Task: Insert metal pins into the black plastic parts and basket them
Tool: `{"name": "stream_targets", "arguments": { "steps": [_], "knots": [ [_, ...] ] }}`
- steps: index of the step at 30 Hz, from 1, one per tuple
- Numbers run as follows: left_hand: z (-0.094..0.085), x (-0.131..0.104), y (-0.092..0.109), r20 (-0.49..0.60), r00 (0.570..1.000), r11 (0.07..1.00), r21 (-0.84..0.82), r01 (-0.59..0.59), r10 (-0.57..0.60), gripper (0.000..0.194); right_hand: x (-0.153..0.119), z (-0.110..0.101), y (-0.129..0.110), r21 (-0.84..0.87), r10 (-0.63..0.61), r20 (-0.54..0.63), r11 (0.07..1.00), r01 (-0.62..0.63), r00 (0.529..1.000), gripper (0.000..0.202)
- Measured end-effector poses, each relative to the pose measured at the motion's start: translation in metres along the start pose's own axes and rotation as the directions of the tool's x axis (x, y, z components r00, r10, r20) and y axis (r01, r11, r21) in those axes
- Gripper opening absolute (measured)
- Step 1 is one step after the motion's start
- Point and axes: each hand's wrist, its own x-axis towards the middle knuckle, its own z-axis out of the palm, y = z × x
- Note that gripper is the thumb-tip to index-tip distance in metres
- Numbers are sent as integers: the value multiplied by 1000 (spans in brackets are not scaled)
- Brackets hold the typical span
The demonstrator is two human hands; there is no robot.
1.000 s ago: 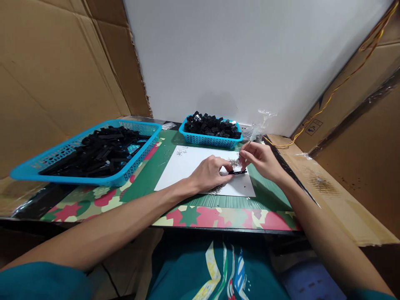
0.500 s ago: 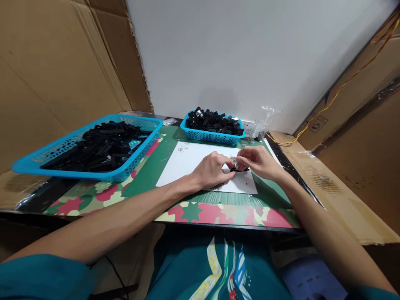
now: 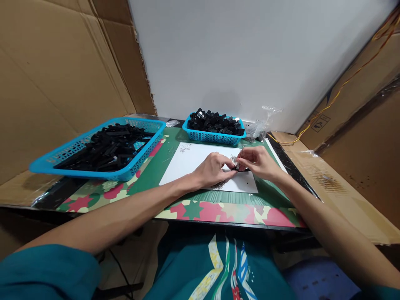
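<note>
Over the white sheet (image 3: 175,166), my left hand (image 3: 214,168) pinches one end of a small, dark, narrow piece (image 3: 245,170) between thumb and forefinger. My right hand (image 3: 259,162) is closed just above that piece, its fingertips together around something thin that looks like a tweezer or pin and points upward. What exactly it is cannot be made out. Small silvery metal bits (image 3: 233,158) lie in a heap just behind the fingertips. More of these bits (image 3: 218,186) are under and beside my left hand, and a few are scattered at the sheet's far left corner.
At the left stands a large blue basket (image 3: 128,173) of long black pieces. A smaller blue basket (image 3: 212,136) full of short black pieces is at the back. Clear plastic bags (image 3: 258,130) lie beside it. Cardboard walls (image 3: 62,62) flank the table, with a yellow wire (image 3: 340,89) at right.
The camera view has shifted slightly, so the large basket appears further right. Both hands stay at the dark piece with almost the same grip.
</note>
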Motion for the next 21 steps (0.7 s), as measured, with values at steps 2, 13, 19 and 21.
{"name": "stream_targets", "arguments": {
  "steps": [2, 13, 19, 21],
  "knots": [
    [-1, 0, 0, 5, 1000, 1000, -15, 7, -7, 7, -1, 3, 0, -2, -23, -34, 1000, 23, 999, 30],
    [-8, 1, 4, 26, 994, 994, -3, 107, -106, 5, -1, 19, 0, -31, -50, -156, 998, 46, 986, 22],
    [-13, 0, 7, -57, 986, 987, 28, 159, -157, 9, 6, 4, 5, 169, 21, -426, 984, 57, 904, 33],
    [-19, 2, 6, -123, 979, 984, 57, 169, -161, 11, 6, -8, 8, 160, 26, -549, 984, 74, 836, 35]
  ]
}}
